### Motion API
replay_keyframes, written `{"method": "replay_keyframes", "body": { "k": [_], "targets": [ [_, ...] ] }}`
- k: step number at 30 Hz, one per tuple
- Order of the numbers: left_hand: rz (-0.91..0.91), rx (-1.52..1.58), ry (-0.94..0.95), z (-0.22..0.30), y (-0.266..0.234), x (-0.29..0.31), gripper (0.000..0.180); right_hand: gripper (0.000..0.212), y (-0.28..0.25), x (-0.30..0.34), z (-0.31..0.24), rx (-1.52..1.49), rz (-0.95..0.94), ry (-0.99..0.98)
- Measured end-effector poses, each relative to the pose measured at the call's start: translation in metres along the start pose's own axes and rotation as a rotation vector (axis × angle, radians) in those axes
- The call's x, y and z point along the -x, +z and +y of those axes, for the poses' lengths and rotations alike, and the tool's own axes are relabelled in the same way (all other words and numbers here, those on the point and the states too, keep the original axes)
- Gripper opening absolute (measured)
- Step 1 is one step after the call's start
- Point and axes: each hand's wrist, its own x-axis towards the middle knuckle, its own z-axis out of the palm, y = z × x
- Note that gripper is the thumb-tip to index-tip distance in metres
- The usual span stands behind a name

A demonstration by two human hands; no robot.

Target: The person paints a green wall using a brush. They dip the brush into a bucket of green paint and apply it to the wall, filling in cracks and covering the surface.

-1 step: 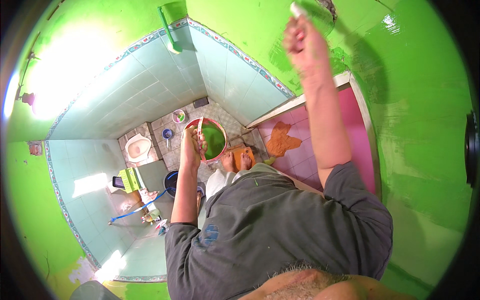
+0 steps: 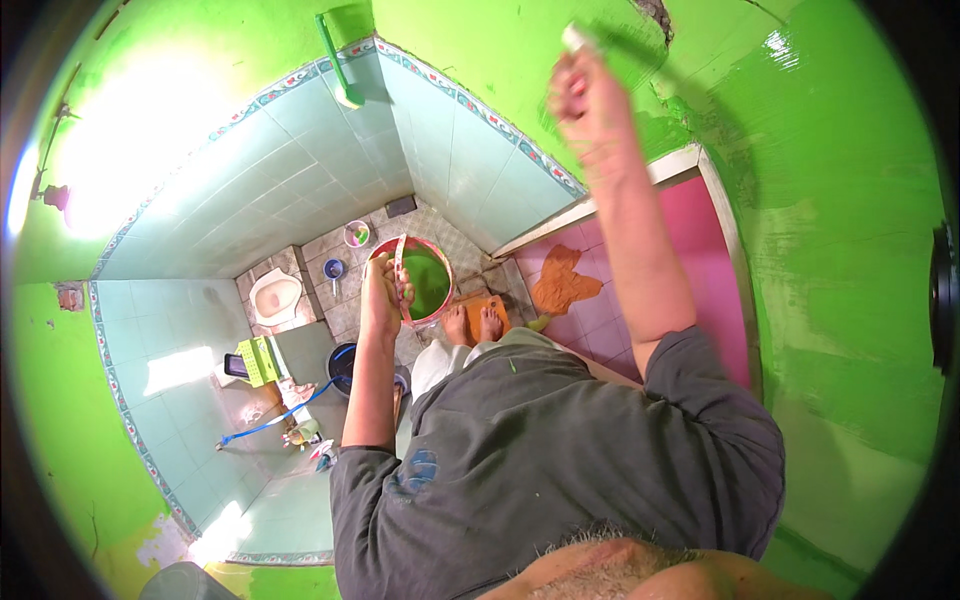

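Painting the green wall (image 2: pixel 480 60) seems in hand: right hand (image 2: pixel 590 95) grips a white tool (image 2: pixel 576 38), left hand (image 2: pixel 384 290) holds the bucket (image 2: pixel 449 264); next stroke needs steadiness.

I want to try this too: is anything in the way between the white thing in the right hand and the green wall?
Nothing visible stands between the white thing in the right hand and the green wall. I can't tell whether they touch.
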Motion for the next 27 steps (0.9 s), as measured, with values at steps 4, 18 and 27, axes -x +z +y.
{"method": "replay_keyframes", "body": {
  "k": [4,18,27],
  "targets": [
    [-0.008,0.001,0.018,0.001,0.010,0.003,0.028,0.013,-0.066,-0.049,0.095,-0.077,0.184,0.262],
    [-0.007,0.016,0.023,0.003,0.005,0.009,0.026,0.023,0.026,-0.007,-0.014,0.301,-0.057,-0.320],
    [-0.018,0.016,0.031,0.002,0.005,0.013,0.027,0.038,-0.091,-0.083,0.123,0.845,0.262,-0.559]
  ]
}}
